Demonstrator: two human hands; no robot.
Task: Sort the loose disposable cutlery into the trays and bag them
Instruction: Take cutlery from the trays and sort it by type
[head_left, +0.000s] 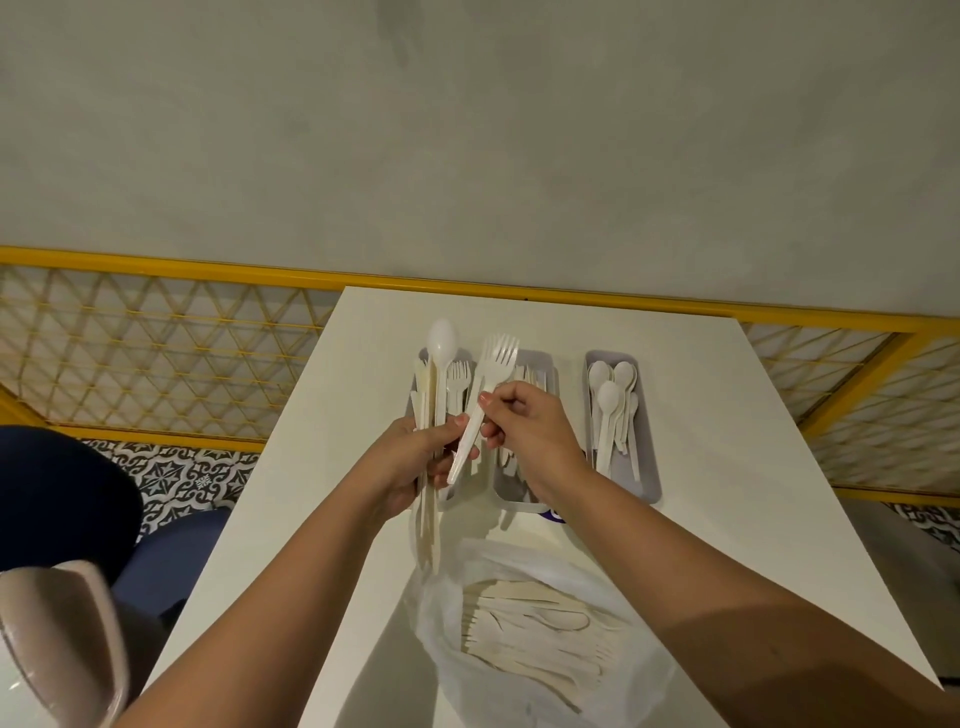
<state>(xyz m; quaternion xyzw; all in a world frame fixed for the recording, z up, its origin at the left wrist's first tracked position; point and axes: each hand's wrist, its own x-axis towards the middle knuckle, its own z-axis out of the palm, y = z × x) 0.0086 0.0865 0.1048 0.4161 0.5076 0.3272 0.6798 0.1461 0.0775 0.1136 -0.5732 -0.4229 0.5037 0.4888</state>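
My left hand (415, 462) grips a bundle of white plastic cutlery (434, 395) upright, with a spoon (441, 340) sticking out on top. My right hand (524, 421) pinches the handle of a white fork (491, 379), tines up, beside the bundle. Three grey trays lie across the white table: the left tray (463, 358) holds forks and knives, the middle tray (537, 364) is partly hidden by my right hand, and the right tray (641, 410) holds spoons. A clear plastic bag (540, 639) with cutlery inside lies near me.
The white table (727, 493) ends at a yellow-framed lattice railing (156, 343) and a grey wall. A dark blue seat (62, 499) and a beige object (57, 644) are at the left. A small purple thing (555, 515) peeks out under my right wrist.
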